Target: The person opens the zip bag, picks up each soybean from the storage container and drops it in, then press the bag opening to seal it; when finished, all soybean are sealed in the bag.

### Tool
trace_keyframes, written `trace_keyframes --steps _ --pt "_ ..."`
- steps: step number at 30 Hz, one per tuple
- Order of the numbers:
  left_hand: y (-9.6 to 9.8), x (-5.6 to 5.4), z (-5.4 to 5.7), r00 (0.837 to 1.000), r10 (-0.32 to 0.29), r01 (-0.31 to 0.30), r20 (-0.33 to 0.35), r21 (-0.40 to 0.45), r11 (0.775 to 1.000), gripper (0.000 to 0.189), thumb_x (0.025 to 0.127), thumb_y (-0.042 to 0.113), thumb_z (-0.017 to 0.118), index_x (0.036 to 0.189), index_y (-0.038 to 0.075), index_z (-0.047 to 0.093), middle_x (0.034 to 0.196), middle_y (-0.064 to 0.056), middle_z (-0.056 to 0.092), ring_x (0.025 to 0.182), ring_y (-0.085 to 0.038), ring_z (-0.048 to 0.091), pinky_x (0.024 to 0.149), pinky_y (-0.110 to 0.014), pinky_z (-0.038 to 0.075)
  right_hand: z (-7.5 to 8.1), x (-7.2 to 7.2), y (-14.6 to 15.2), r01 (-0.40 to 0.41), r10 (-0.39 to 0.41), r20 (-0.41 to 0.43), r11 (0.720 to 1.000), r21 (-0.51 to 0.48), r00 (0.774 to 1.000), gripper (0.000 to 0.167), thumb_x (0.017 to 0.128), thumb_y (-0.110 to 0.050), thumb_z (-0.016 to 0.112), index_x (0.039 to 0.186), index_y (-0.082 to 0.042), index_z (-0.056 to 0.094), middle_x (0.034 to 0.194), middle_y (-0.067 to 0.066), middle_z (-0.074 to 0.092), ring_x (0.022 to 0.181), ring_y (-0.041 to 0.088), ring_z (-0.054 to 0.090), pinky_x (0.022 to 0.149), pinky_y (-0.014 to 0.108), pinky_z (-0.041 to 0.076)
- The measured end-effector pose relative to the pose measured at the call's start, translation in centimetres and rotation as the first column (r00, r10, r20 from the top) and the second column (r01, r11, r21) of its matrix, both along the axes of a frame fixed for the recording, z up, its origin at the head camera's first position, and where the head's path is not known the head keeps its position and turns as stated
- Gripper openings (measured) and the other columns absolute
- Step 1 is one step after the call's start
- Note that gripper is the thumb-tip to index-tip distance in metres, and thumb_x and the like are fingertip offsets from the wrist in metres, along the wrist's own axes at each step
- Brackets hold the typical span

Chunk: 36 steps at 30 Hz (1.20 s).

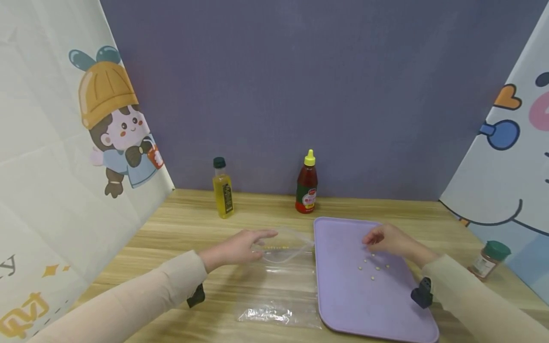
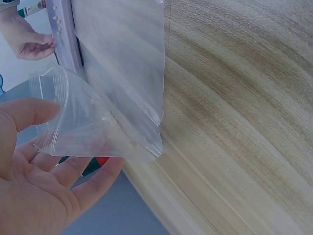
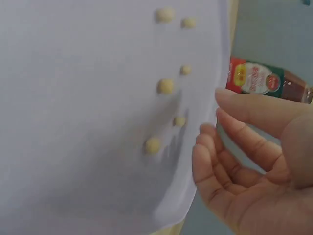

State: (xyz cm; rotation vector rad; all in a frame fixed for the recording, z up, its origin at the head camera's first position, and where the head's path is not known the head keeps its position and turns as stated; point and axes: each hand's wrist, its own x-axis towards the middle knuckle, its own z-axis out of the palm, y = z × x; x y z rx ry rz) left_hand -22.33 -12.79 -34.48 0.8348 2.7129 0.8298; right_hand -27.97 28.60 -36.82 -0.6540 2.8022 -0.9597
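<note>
My left hand (image 1: 240, 246) holds the mouth of a clear zip bag (image 2: 93, 122), thumb on the near side of the zip strip and fingers behind it. The bag's lower part lies flat on the table, beside a lilac tray (image 1: 343, 305). Over the tray's far half hovers my right hand (image 1: 392, 242), its fingers loosely bent. A small gap shows between thumb and index finger (image 3: 242, 129), with nothing seen in it. Several small, round, pale-yellow pieces (image 3: 166, 86) are scattered on the tray below that hand.
Against the back wall stand an oil bottle (image 1: 223, 193) with a dark cap, to the left, and a red sauce bottle (image 1: 307, 188) with a yellow tip. A green-lidded spice jar (image 1: 489, 259) is right of the tray, near the right arm. Printed cloths hang on both sides.
</note>
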Motion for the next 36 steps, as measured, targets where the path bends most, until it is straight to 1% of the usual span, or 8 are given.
trace_keyframes --steps 4,8,11,17,21,26,32,36 --pt "0.0 -0.1 -0.1 1.000 0.001 -0.001 -0.002 -0.007 1.000 0.063 0.090 0.004 0.060 0.148 0.014 0.039 0.151 -0.006 0.042 0.126 -0.033 0.054 0.092 -0.037 0.056 -0.3 -0.1 0.7 0.072 -0.073 0.038 0.997 0.031 0.997 0.024 0.072 -0.006 0.080 0.091 0.005 0.068 0.083 0.009 0.067 0.076 0.015 0.055 0.063 0.024 0.048" --pt "0.0 -0.1 -0.2 1.000 -0.008 0.008 -0.006 -0.003 1.000 0.063 0.090 0.004 0.060 0.148 0.015 0.039 0.151 -0.006 0.042 0.126 -0.033 0.054 0.098 -0.043 0.052 -0.7 0.0 1.1 0.155 -0.163 0.124 0.985 0.069 0.979 0.026 0.071 -0.009 0.082 0.089 0.002 0.066 0.076 0.003 0.058 0.068 0.015 0.051 0.057 0.025 0.045" --pt "0.0 -0.1 -0.3 1.000 -0.013 0.013 -0.007 0.001 1.000 0.063 0.090 0.004 0.060 0.148 0.014 0.039 0.151 -0.007 0.043 0.126 -0.034 0.054 0.102 -0.045 0.050 -1.0 0.0 1.2 0.176 -0.185 0.160 0.982 0.067 0.970 0.024 0.072 -0.008 0.082 0.086 0.002 0.065 0.071 0.001 0.056 0.061 0.014 0.052 0.053 0.026 0.047" --pt "0.0 -0.1 -0.3 1.000 -0.013 0.012 -0.022 -0.005 1.000 0.063 0.089 0.003 0.060 0.148 0.014 0.039 0.151 -0.008 0.043 0.126 -0.034 0.054 0.100 -0.044 0.051 -1.4 0.0 1.1 0.187 -0.192 0.154 0.981 0.048 0.969 0.015 0.074 -0.006 0.079 0.081 0.001 0.068 0.064 0.000 0.059 0.055 0.012 0.054 0.051 0.026 0.050" --pt "0.0 -0.2 -0.4 1.000 -0.008 0.008 -0.028 -0.010 1.000 0.065 0.088 0.003 0.061 0.148 0.014 0.039 0.151 -0.007 0.043 0.126 -0.034 0.054 0.100 -0.043 0.051 -1.2 0.1 0.8 0.206 -0.212 0.155 0.977 0.054 0.965 0.012 0.077 -0.007 0.077 0.082 0.001 0.069 0.066 0.000 0.061 0.057 0.012 0.056 0.053 0.026 0.051" --pt "0.0 -0.3 -0.4 1.000 -0.004 0.004 -0.012 -0.006 1.000 0.065 0.088 0.002 0.062 0.148 0.014 0.039 0.151 -0.007 0.043 0.127 -0.033 0.053 0.101 -0.045 0.050 -0.8 0.1 0.4 0.202 -0.206 0.112 0.978 0.041 0.972 0.011 0.083 -0.008 0.072 0.088 0.002 0.071 0.066 0.000 0.062 0.061 0.014 0.056 0.054 0.026 0.048" --pt "0.2 -0.2 -0.4 0.999 0.005 -0.005 -0.042 0.000 1.000 0.066 0.086 0.001 0.062 0.147 0.012 0.040 0.150 -0.008 0.044 0.126 -0.034 0.054 0.101 -0.044 0.050 0.4 -0.1 -0.8 0.262 -0.255 0.089 0.962 -0.074 0.963 0.022 0.089 -0.009 0.065 0.105 0.006 0.069 0.082 0.006 0.069 0.071 0.014 0.058 0.065 0.031 0.052" --pt "0.1 -0.1 -0.6 0.999 0.013 -0.013 -0.042 -0.008 1.000 0.067 0.086 0.001 0.063 0.148 0.013 0.039 0.151 -0.008 0.042 0.130 -0.033 0.051 0.108 -0.046 0.044 1.2 0.4 -2.3 0.245 -0.235 0.088 0.961 -0.127 0.968 0.028 0.089 -0.016 0.068 0.108 0.004 0.069 0.091 0.010 0.072 0.073 0.014 0.062 0.070 0.035 0.057"
